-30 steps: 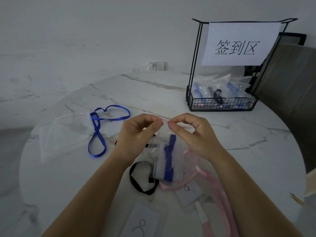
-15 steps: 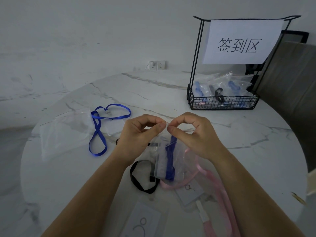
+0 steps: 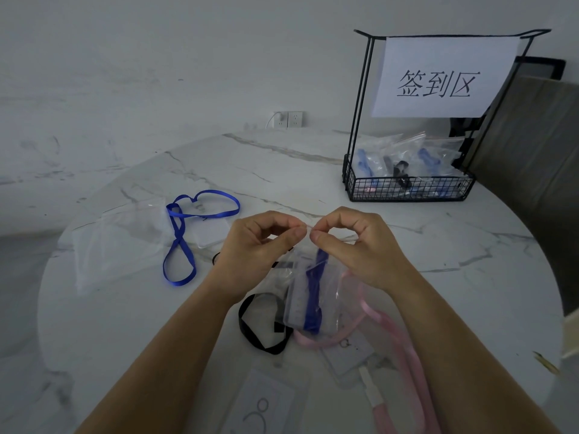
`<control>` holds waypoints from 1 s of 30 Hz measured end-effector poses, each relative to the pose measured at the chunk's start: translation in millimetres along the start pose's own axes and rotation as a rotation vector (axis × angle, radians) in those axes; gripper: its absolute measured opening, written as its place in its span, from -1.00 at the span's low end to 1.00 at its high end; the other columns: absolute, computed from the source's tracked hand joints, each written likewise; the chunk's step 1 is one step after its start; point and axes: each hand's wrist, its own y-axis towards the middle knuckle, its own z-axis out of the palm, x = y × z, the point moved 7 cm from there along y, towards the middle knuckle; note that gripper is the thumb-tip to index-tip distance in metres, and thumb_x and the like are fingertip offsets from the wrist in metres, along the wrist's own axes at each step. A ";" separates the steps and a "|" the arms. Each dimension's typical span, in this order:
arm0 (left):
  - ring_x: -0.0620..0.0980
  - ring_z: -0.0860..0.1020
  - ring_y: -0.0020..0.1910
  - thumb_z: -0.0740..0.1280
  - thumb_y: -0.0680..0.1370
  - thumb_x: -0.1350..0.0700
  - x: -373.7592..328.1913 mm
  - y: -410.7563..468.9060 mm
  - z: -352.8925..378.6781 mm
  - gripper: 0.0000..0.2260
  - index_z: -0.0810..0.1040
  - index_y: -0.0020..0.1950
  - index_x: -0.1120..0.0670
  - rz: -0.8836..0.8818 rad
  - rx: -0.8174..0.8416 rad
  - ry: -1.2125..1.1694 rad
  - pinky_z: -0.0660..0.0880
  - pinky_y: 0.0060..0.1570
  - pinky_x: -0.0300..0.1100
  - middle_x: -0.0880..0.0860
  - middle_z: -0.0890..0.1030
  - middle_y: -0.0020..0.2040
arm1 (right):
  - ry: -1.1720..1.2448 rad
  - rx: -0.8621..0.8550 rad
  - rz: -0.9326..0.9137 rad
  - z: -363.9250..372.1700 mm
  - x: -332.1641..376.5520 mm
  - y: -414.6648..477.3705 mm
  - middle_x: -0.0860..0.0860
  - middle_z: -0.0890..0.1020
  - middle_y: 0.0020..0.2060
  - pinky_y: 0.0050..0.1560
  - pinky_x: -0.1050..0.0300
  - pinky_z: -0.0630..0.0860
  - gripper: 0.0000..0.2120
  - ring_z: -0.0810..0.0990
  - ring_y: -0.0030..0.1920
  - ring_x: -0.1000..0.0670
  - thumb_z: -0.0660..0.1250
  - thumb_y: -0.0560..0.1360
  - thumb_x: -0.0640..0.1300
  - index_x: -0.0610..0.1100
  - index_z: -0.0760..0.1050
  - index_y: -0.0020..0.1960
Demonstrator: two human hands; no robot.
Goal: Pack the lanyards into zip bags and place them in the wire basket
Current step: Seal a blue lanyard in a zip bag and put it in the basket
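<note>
A clear zip bag (image 3: 316, 292) with a folded blue lanyard inside hangs between my hands above the table. My left hand (image 3: 257, 252) and my right hand (image 3: 354, 245) each pinch its top seal strip, fingertips almost touching. On the table lie a loose blue lanyard (image 3: 185, 233), a black lanyard (image 3: 257, 327) and a pink lanyard (image 3: 404, 346), each with a card holder. The black wire basket (image 3: 407, 186) stands at the back right and holds several filled zip bags.
Empty zip bags (image 3: 119, 239) lie at the left of the round marble table (image 3: 313, 164). A paper sign (image 3: 438, 76) hangs on the basket's tall frame. A chair back (image 3: 532, 170) stands at the right edge.
My fingertips have moved closer together along the bag's seal. The bag hangs a little more tilted under my hands.
</note>
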 end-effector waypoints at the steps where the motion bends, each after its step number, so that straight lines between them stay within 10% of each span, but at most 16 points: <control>1: -0.09 0.60 -0.14 0.39 0.53 0.19 0.0 -0.3 0.1 -0.93 0.67 -0.04 0.14 -0.005 0.001 -0.003 0.55 -0.10 -0.23 0.00 0.70 -0.13 | 0.001 0.001 0.005 0.1 -0.2 -0.2 0.12 0.70 -0.18 0.05 0.39 0.45 -0.90 0.66 -0.07 0.15 0.47 0.49 -0.13 0.04 0.65 -0.17; 30: -0.20 0.50 -0.30 0.37 0.56 0.17 4.8 1.0 -4.4 -0.93 0.64 -0.05 0.12 -0.059 -0.046 0.036 0.44 -0.23 -0.37 -0.07 0.62 -0.27 | -0.054 0.083 0.019 6.9 -6.5 0.0 0.18 0.69 -0.09 0.08 0.41 0.45 -0.97 0.62 0.02 0.22 0.41 0.55 -0.04 0.08 0.62 -0.04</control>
